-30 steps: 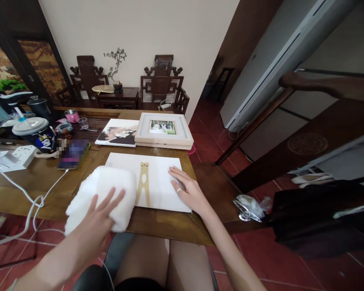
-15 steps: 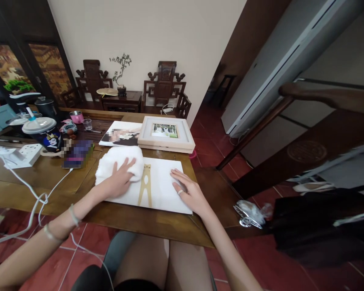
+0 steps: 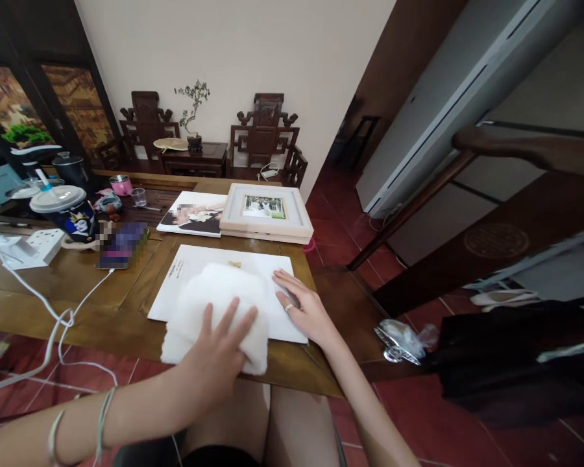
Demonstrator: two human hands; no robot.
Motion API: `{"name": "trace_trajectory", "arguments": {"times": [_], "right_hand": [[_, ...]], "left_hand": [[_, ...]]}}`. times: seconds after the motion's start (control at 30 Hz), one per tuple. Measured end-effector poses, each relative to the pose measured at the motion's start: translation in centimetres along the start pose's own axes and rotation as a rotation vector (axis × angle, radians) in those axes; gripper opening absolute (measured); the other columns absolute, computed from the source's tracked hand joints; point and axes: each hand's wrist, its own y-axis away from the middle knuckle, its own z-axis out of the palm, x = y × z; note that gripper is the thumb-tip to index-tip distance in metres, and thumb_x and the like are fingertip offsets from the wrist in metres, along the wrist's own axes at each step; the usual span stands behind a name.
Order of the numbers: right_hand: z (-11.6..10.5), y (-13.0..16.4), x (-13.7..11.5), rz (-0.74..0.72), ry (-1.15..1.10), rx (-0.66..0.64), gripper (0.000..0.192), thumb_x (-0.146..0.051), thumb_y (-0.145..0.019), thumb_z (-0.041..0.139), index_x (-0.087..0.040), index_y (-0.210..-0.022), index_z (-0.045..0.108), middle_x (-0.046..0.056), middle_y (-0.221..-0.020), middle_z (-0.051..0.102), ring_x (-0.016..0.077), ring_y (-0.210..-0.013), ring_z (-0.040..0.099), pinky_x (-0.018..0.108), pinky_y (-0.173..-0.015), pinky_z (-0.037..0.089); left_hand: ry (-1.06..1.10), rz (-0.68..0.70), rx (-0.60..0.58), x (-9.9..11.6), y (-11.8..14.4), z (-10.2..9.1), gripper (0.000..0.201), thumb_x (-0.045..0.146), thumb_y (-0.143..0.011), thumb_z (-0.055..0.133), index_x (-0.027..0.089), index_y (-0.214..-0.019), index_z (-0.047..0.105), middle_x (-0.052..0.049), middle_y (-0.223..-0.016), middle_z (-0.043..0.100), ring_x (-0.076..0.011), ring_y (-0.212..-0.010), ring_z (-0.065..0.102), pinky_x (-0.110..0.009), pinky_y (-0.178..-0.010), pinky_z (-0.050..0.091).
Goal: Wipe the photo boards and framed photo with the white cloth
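My left hand lies with spread fingers on top of a fluffy white cloth. Beneath the cloth is a flat white board, and the cloth's lower edge hangs past the board's near side over the table edge. Only the top of a gold-coloured piece on the board shows; the cloth covers the rest of it. Small dark print is visible at the board's upper left. My right hand, with a ring on one finger, rests flat on the board's right side, fingers stretched out.
Behind the board lie a light-framed picture and a photo print. Toward the left are a phone on a cable, a lidded cup and a white power strip. A wooden chair stands at the right.
My left hand has slid the cloth down and right, over most of the gold-coloured piece, uncovering the board's upper left with its print. My right hand has stayed in place.
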Motion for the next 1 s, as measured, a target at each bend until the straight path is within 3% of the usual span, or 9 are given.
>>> {"name": "trace_trajectory", "arguments": {"times": [0.13,0.37,0.5,0.63,0.77,0.87,1.0], "right_hand": [[0.0,0.1,0.1,0.006,0.013,-0.001,0.036,-0.03,-0.087,0.052,-0.022,-0.12,0.065,0.009,-0.132,0.059,0.0254,-0.13,0.047,0.049,-0.111,0.035],[-0.1,0.0,-0.1,-0.008,0.032,-0.024,0.038,-0.03,-0.088,0.05,-0.017,-0.121,0.064,0.012,-0.132,0.058,0.0254,-0.131,0.046,0.049,-0.111,0.035],[-0.1,0.0,0.0,-0.014,0.039,-0.018,0.037,-0.03,-0.088,0.05,-0.017,-0.12,0.064,0.013,-0.132,0.058,0.0256,-0.13,0.047,0.049,-0.111,0.035],[0.0,-0.1,0.2,-0.026,0.045,-0.001,0.037,-0.029,-0.087,0.05,-0.015,-0.118,0.066,0.015,-0.13,0.059,0.0272,-0.129,0.048,0.05,-0.11,0.037],[-0.1,0.0,0.3,-0.036,0.052,-0.012,0.04,-0.022,-0.084,0.047,-0.014,-0.119,0.065,0.015,-0.132,0.058,0.0275,-0.129,0.048,0.051,-0.109,0.037],[-0.2,0.0,0.2,-0.044,0.045,-0.03,0.044,-0.017,-0.08,0.046,-0.015,-0.121,0.064,0.014,-0.133,0.057,0.0267,-0.13,0.046,0.05,-0.111,0.035],[-0.3,0.0,0.2,-0.033,0.009,-0.037,0.047,-0.016,-0.078,0.048,-0.016,-0.122,0.064,0.012,-0.134,0.057,0.0264,-0.131,0.046,0.049,-0.112,0.033]], "left_hand": [[-0.008,0.008,-0.004,0.0,-0.5,-0.7,0.033,0.014,-0.077,0.055,0.015,-0.107,0.069,-0.011,-0.158,0.013,-0.0427,-0.143,0.008,-0.07,-0.106,0.022],[-0.064,-0.085,0.055,-5.0,-8.7,-2.2,0.043,0.006,-0.081,0.043,0.008,-0.121,0.06,-0.015,-0.156,0.018,-0.0406,-0.143,0.012,-0.071,-0.104,0.023],[-0.141,-0.069,0.154,-5.9,-11.2,-1.8,0.04,0.012,-0.086,0.042,0.008,-0.122,0.06,-0.017,-0.154,0.024,-0.0377,-0.142,0.017,-0.064,-0.109,0.021],[-0.183,-0.016,0.194,-4.1,-9.6,-0.8,0.034,0.015,-0.086,0.046,0.009,-0.112,0.067,-0.019,-0.151,0.029,-0.039,-0.14,0.023,-0.057,-0.111,0.022],[-0.201,0.05,0.213,-0.1,-5.2,0.4,0.03,0.024,-0.085,0.053,0.011,-0.105,0.071,-0.022,-0.15,0.031,-0.0445,-0.137,0.027,-0.06,-0.107,0.026],[-0.22,0.09,0.248,2.4,-2.1,1.1,0.029,0.03,-0.084,0.056,0.016,-0.104,0.072,-0.019,-0.149,0.034,-0.0437,-0.137,0.029,-0.059,-0.107,0.027],[-0.153,0.116,0.232,2.0,-2.0,0.4,0.029,0.028,-0.086,0.052,0.017,-0.105,0.071,-0.017,-0.148,0.038,-0.0394,-0.137,0.032,-0.058,-0.106,0.029]]}}
